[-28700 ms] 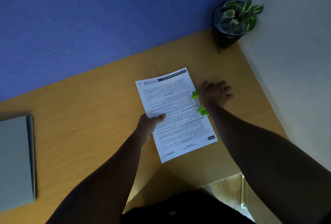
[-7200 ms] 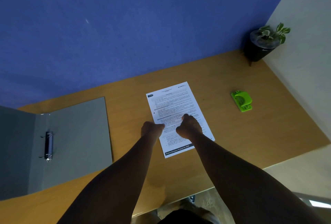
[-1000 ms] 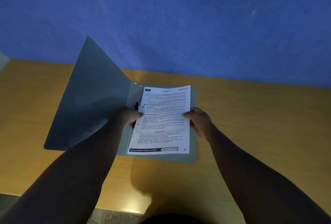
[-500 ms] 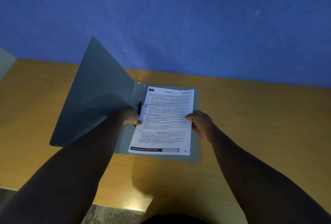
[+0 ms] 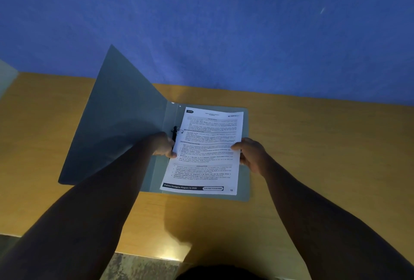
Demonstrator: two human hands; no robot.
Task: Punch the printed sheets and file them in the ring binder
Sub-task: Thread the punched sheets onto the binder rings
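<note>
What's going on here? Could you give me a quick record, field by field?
surface: wooden desk against a blue wall
binder: grey ring binder open, front cover tilted up
sheets: printed sheets on the binder's right half, punched edge at the rings
left hand: grips the sheets' left edge by the rings
right hand: grips the sheets' right edge
stage: sheets being fitted; whether they sit on the rings cannot be told
</note>
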